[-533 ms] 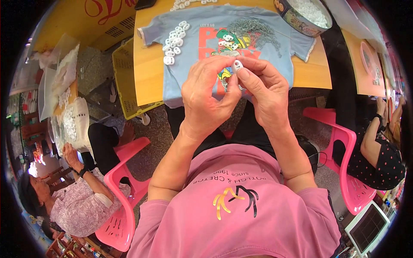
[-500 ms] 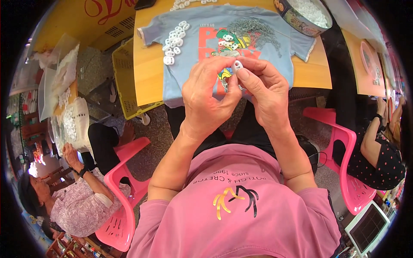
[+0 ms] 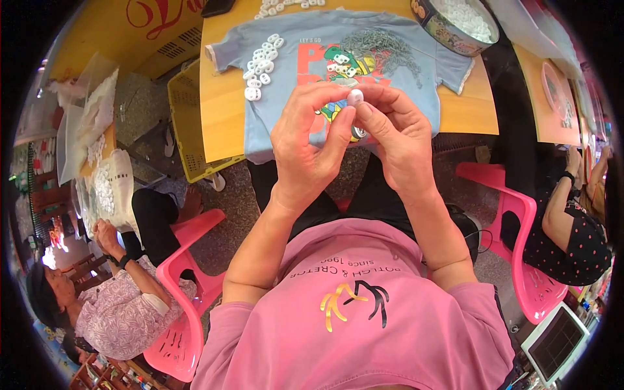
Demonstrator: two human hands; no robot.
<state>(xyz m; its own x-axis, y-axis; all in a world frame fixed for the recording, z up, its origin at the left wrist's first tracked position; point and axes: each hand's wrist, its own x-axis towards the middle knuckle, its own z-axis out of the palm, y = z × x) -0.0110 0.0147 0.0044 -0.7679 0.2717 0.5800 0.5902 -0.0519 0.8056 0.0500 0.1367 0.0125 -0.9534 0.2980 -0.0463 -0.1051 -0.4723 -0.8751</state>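
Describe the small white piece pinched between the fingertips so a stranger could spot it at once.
Start at the light blue T-shirt spread on the yellow table. Above its lower edge, the left hand and right hand meet. The small white round piece sits between their fingertips, raised, unlike the loose white pieces lying on the shirt.

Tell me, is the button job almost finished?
Not nearly. Done: a pile of white assembled pieces lies on the blue T-shirt. In hand: both hands, left hand and right hand, pinch one white piece. Left: metal pins and a full round tin.
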